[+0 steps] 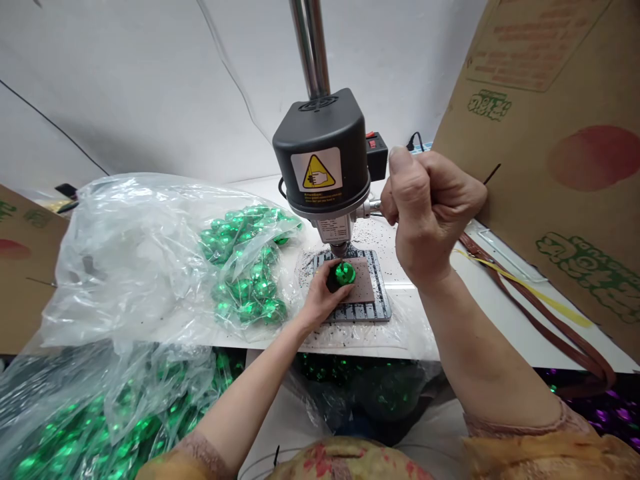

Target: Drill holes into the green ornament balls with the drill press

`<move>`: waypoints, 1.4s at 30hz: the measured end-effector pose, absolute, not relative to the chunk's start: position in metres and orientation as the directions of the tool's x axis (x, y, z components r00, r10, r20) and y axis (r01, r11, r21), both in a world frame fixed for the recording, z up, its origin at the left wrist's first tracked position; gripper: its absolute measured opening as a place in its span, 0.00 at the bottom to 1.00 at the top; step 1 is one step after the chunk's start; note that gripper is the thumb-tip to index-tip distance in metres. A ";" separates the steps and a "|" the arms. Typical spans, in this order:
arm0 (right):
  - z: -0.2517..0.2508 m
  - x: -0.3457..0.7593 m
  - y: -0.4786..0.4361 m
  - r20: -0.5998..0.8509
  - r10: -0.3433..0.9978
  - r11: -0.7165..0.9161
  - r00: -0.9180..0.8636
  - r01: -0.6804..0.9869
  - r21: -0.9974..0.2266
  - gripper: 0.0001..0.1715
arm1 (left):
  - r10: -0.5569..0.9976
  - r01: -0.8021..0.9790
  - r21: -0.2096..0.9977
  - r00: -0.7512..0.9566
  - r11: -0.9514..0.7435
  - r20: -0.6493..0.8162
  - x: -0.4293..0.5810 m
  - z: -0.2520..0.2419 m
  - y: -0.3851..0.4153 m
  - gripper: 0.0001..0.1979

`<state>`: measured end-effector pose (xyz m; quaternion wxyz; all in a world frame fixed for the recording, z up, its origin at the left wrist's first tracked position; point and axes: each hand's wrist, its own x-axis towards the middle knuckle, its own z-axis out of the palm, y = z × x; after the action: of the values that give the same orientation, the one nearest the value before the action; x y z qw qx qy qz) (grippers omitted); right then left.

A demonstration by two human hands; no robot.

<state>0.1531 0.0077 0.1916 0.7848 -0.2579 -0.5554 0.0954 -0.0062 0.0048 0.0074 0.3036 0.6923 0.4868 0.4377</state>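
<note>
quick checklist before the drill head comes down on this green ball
1. Seating of the green ball on the brown pad, under the chuck: ok.
2. Grip of the left hand around the ball: ok.
3. Clearance of the left fingers from the chuck: not ok, they lie close under it.
4. Hold of the right hand on the lever: ok, fist closed.
5. Centring of the bit over the ball: cannot tell, its tip is too small to see.
</note>
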 end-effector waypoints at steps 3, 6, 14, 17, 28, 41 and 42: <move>0.193 0.154 0.007 0.829 0.429 0.854 0.359 0.139 -0.502 0.27 | 0.949 0.408 0.857 0.130 -0.316 0.288 -0.001 0.008 0.003 0.28; 0.194 0.156 0.006 0.839 0.419 0.859 0.346 0.148 -0.490 0.27 | 0.954 0.402 0.865 0.132 -0.300 0.270 0.001 0.011 0.003 0.28; 0.177 0.153 0.008 0.864 0.335 0.893 0.375 0.166 -0.419 0.27 | 0.954 0.393 0.869 0.125 -0.301 0.274 0.001 0.011 0.004 0.27; 0.166 0.152 0.007 0.872 0.306 0.888 0.383 0.215 -0.407 0.28 | 0.950 0.389 0.866 0.132 -0.313 0.284 0.001 0.012 0.003 0.27; 0.152 0.152 0.009 0.874 0.264 0.882 0.408 0.265 -0.390 0.28 | 0.947 0.375 0.870 0.155 -0.319 0.281 0.000 0.014 0.002 0.26; 0.141 0.153 0.022 0.923 0.044 0.973 0.382 0.194 -0.126 0.27 | 0.949 0.366 0.875 0.136 -0.316 0.285 0.001 0.011 0.003 0.26; 0.140 0.153 0.022 0.922 0.032 0.975 0.385 0.191 -0.113 0.27 | 0.949 0.366 0.876 0.135 -0.316 0.286 0.001 0.010 0.003 0.26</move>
<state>0.1532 0.0218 0.1397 0.8262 -0.1009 -0.5522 -0.0483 0.0010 0.0030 0.0104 0.3278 0.6783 0.4845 0.4446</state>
